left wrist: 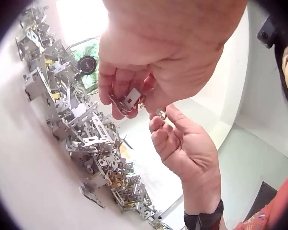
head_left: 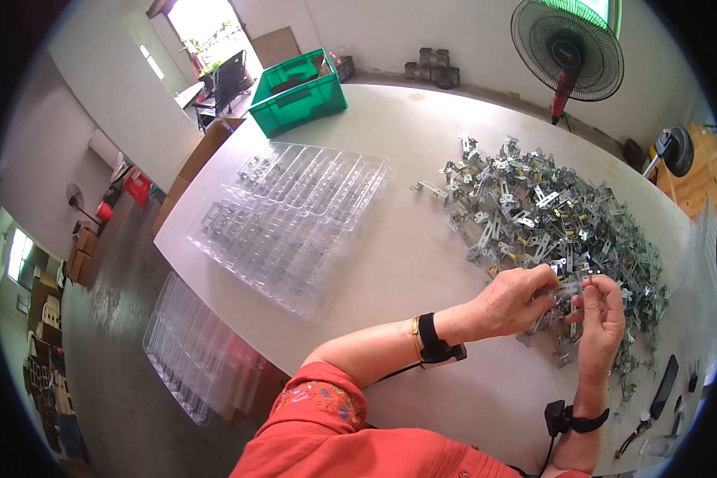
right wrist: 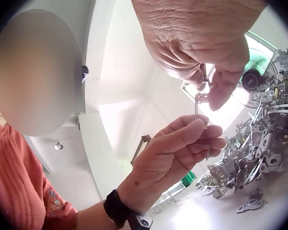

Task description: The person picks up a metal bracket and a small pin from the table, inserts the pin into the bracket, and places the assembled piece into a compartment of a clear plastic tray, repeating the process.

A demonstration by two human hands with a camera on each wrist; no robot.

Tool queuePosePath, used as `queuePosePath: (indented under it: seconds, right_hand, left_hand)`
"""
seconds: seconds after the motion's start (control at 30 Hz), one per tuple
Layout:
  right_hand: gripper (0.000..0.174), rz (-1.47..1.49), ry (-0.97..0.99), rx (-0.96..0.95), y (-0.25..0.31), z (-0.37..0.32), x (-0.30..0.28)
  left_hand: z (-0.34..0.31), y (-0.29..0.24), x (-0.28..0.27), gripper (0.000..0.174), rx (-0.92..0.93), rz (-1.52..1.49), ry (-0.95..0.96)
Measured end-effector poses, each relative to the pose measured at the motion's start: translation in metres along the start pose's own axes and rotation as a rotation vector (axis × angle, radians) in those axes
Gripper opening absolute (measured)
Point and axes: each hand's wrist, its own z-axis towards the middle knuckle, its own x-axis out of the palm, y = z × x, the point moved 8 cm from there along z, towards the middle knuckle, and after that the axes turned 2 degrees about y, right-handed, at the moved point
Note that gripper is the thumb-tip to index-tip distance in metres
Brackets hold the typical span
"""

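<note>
My left hand (head_left: 511, 301) and right hand (head_left: 601, 317) are close together over the near edge of a heap of small metal brackets (head_left: 546, 215). In the left wrist view, a silvery bent bracket (left wrist: 132, 97) sits in the curled fingers of the left hand. Between thumb and fingertips, the right hand (left wrist: 189, 151) pinches another small metal piece (left wrist: 161, 114), its shape partly hidden by the fingers. The right wrist view shows this piece as a thin bent bracket (right wrist: 198, 101), its lower end right at the left hand's fingertips (right wrist: 199, 120).
Clear plastic compartment trays (head_left: 295, 215), some holding metal parts, lie on the white table (head_left: 410, 263) to the left. A green crate (head_left: 299, 95) stands at the far edge. More trays (head_left: 195, 350) are stacked lower left. A black tool (head_left: 663, 386) lies at right.
</note>
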Motion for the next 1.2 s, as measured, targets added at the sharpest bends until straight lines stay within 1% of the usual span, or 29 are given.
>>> queuePosePath:
  seconds: [0.03,0.07,0.13,0.2,0.27,0.3,0.37,0.4,0.47,0.5,0.53,0.6,0.63,0.67,0.73,0.77,0.8,0.83,0.9,0.97,1.0,1.03,1.07,1.1,1.17,1.2]
  right_hand:
    - [0.013,-0.007,-0.055,-0.061,0.006,0.000,-0.003]
    - [0.013,-0.006,-0.052,-0.066,0.009,0.001,-0.003]
    - [0.012,0.035,-0.144,-0.116,0.019,-0.002,-0.013]
    - [0.011,0.045,-0.101,-0.091,0.022,-0.005,-0.016]
    - [0.010,0.133,0.064,-0.027,0.020,-0.008,-0.003]
    - [0.010,0.136,0.067,-0.028,0.021,-0.010,-0.002]
    - [0.009,0.170,0.297,0.064,0.017,-0.016,0.023]
    - [0.009,0.175,0.299,0.061,0.016,-0.018,0.026]
    - [0.007,0.236,0.551,0.216,0.000,-0.031,0.052]
    - [0.007,0.230,0.601,0.253,-0.008,-0.037,0.060]
    - [0.007,0.233,0.603,0.250,-0.011,-0.039,0.063]
    - [0.008,0.207,0.797,0.339,-0.020,-0.054,0.081]
    - [0.009,0.189,0.849,0.384,-0.026,-0.060,0.087]
    - [0.009,0.193,0.849,0.379,-0.025,-0.062,0.089]
    - [0.009,0.125,0.988,0.421,-0.027,-0.074,0.099]
    - [0.010,0.108,1.013,0.430,-0.030,-0.076,0.101]
    - [0.010,0.110,1.011,0.429,-0.031,-0.077,0.102]
    - [0.010,0.090,1.041,0.430,-0.031,-0.079,0.104]
    - [0.010,0.078,1.064,0.433,-0.035,-0.081,0.106]
    - [0.011,0.070,1.077,0.422,-0.042,-0.083,0.108]
    - [0.011,0.076,1.071,0.426,-0.045,-0.083,0.108]
    - [0.010,0.063,1.085,0.398,-0.047,-0.082,0.108]
    - [0.010,0.049,1.098,0.371,-0.048,-0.082,0.109]
    - [0.010,0.051,1.094,0.373,-0.050,-0.082,0.109]
    - [0.009,0.059,1.091,0.377,-0.053,-0.081,0.110]
    - [0.009,0.062,1.086,0.377,-0.053,-0.080,0.111]
  left_hand:
    - [0.001,0.000,-0.002,0.022,-0.027,-0.001,-0.013]
    - [0.003,-0.001,-0.003,0.022,-0.024,0.003,-0.017]
    - [0.005,-0.003,-0.011,0.021,-0.043,-0.046,-0.103]
    - [0.011,-0.004,-0.018,0.020,-0.076,-0.044,-0.129]
    - [0.014,-0.004,-0.027,0.020,-0.113,-0.039,-0.153]
    - [0.015,-0.005,-0.033,0.020,-0.119,-0.067,-0.189]
    - [0.020,-0.009,-0.044,0.021,-0.122,-0.091,-0.223]
    - [0.021,-0.011,-0.050,0.022,-0.142,-0.112,-0.239]
    - [0.022,-0.015,-0.065,0.023,-0.185,-0.156,-0.270]
    - [0.022,-0.017,-0.074,0.024,-0.185,-0.073,-0.283]
    - [0.022,-0.018,-0.082,0.024,-0.184,-0.068,-0.284]
    - [0.021,-0.025,-0.102,0.023,-0.168,0.097,-0.299]
    - [0.020,-0.025,-0.112,0.022,-0.167,0.144,-0.328]
    - [0.020,-0.026,-0.121,0.022,-0.165,0.150,-0.328]
    - [0.014,-0.022,-0.143,0.022,-0.264,0.164,-0.324]
    - [0.011,-0.026,-0.155,0.023,-0.290,0.188,-0.328]
    - [0.008,-0.029,-0.168,0.023,-0.317,0.212,-0.330]
    - [0.005,-0.020,-0.187,0.023,-0.328,0.304,-0.339]
    - [-0.006,-0.021,-0.223,0.022,-0.350,0.324,-0.346]
    - [-0.019,-0.008,-0.274,0.021,-0.346,0.460,-0.401]
    - [-0.029,-0.011,-0.296,0.021,-0.425,0.479,-0.423]
    - [-0.041,0.003,-0.327,0.024,-0.491,0.496,-0.442]
    - [-0.054,0.007,-0.354,0.028,-0.608,0.539,-0.493]
    - [-0.067,0.018,-0.385,0.024,-0.609,0.542,-0.538]
    - [-0.096,0.033,-0.435,0.029,-0.756,0.564,-0.635]
    - [-0.103,0.037,-0.452,0.029,-0.753,0.566,-0.630]
